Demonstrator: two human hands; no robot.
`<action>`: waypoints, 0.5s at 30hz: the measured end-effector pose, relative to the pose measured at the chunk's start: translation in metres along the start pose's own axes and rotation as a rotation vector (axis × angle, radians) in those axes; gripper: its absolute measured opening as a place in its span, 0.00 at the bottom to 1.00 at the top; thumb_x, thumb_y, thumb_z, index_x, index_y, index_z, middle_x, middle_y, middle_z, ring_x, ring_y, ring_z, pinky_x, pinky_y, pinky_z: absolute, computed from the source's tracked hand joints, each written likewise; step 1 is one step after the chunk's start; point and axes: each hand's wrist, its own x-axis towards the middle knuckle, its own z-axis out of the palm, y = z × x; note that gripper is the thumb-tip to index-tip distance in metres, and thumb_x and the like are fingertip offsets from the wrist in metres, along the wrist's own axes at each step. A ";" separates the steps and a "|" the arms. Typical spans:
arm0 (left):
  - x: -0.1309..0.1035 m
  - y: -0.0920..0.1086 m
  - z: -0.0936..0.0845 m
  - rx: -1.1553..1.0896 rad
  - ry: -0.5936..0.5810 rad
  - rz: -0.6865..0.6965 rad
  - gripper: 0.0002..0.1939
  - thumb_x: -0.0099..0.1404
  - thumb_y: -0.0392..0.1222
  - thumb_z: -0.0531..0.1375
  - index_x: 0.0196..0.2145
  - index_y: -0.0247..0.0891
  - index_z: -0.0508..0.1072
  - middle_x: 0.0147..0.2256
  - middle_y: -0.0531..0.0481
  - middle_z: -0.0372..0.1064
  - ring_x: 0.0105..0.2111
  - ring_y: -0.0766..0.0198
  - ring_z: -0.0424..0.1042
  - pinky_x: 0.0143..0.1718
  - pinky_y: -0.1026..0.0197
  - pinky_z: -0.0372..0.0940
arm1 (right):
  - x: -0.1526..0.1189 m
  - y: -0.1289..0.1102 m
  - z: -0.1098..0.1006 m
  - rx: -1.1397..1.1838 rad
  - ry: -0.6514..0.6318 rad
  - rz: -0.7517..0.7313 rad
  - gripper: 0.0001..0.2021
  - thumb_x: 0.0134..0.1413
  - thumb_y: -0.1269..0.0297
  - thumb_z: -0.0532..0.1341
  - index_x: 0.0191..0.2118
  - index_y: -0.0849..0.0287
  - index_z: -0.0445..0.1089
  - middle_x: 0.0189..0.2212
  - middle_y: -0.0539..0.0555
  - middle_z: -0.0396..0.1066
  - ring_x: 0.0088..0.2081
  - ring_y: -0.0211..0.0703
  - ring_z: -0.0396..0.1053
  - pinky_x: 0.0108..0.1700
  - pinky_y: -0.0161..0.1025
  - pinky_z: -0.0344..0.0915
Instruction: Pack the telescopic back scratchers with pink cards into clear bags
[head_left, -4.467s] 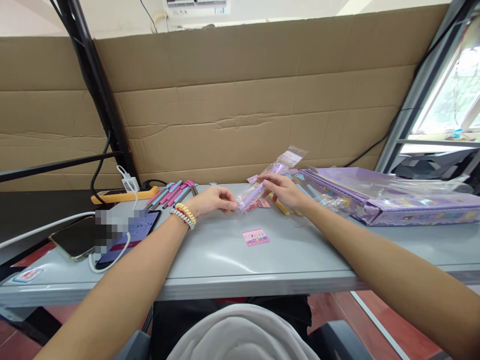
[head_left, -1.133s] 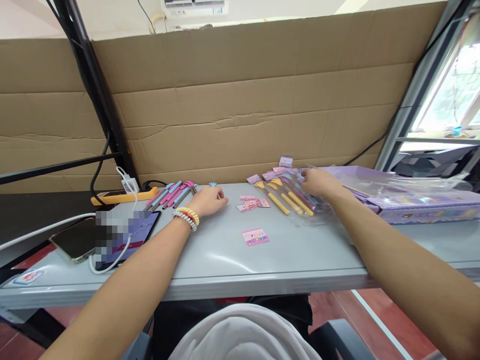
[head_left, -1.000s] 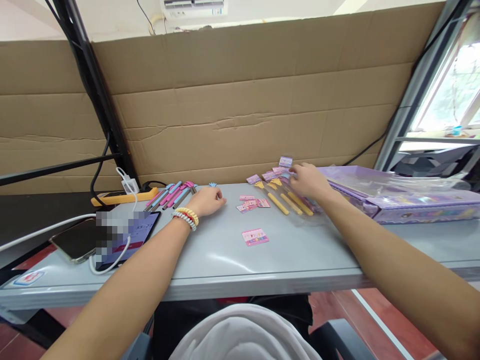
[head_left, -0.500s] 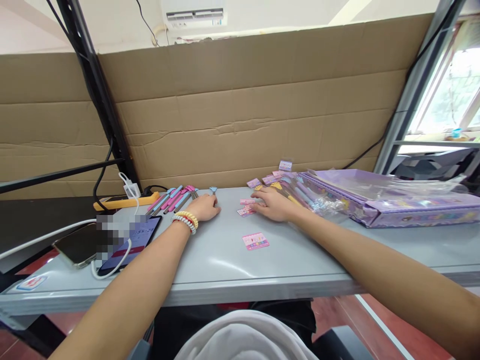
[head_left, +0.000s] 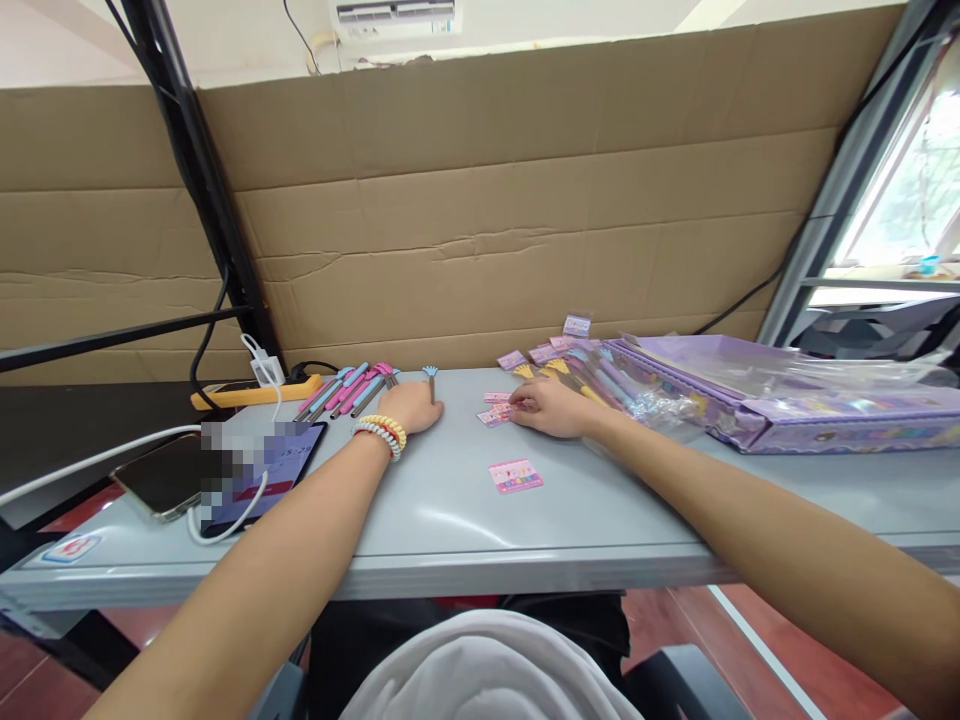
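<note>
My left hand [head_left: 411,406], wearing braided bracelets, is on the left-middle part of the table with its fingers closed around a pen [head_left: 431,383] that has a pale blue hand-shaped top; the lower end is hidden. Right behind that hand lies a bundle of pink, blue and grey pens [head_left: 346,390]. My right hand [head_left: 553,407] has its fingers curled together at the edge of a few small pink cards [head_left: 495,414] and pinches one of them. One more pink card [head_left: 515,476] lies flat nearer the front edge. Behind my right hand are yellow hand-topped pens [head_left: 559,368].
Bagged pens with card labels [head_left: 600,372] lie beside a purple box [head_left: 810,415] at the right. A tablet [head_left: 289,465], a phone [head_left: 161,478], a white cable and a yellow power strip [head_left: 255,393] occupy the left. Cardboard [head_left: 480,230] stands along the back.
My right fingers have drawn together at the small cards, having been stretched out before. More of the blue-topped pen shows above my left hand. The view has shifted slightly.
</note>
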 end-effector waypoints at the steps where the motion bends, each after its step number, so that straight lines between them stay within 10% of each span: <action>1: 0.000 0.002 0.000 0.015 -0.023 -0.010 0.23 0.60 0.54 0.46 0.41 0.36 0.71 0.44 0.37 0.70 0.45 0.47 0.69 0.41 0.50 0.65 | 0.000 0.000 -0.001 0.005 0.001 0.007 0.15 0.53 0.58 0.56 0.41 0.62 0.72 0.38 0.59 0.72 0.39 0.46 0.68 0.39 0.37 0.61; 7: 0.002 0.003 0.001 0.033 -0.082 0.015 0.25 0.61 0.50 0.43 0.44 0.33 0.71 0.46 0.34 0.69 0.46 0.46 0.68 0.42 0.51 0.65 | -0.001 -0.001 -0.003 0.025 0.035 -0.003 0.13 0.53 0.60 0.56 0.39 0.61 0.73 0.37 0.58 0.74 0.37 0.45 0.69 0.37 0.37 0.61; 15: 0.000 0.002 -0.002 0.010 -0.082 0.007 0.24 0.60 0.49 0.45 0.43 0.34 0.72 0.45 0.36 0.70 0.44 0.49 0.70 0.41 0.54 0.65 | -0.028 -0.014 -0.051 0.293 0.537 -0.290 0.04 0.47 0.67 0.58 0.26 0.58 0.69 0.24 0.51 0.71 0.27 0.40 0.67 0.33 0.38 0.63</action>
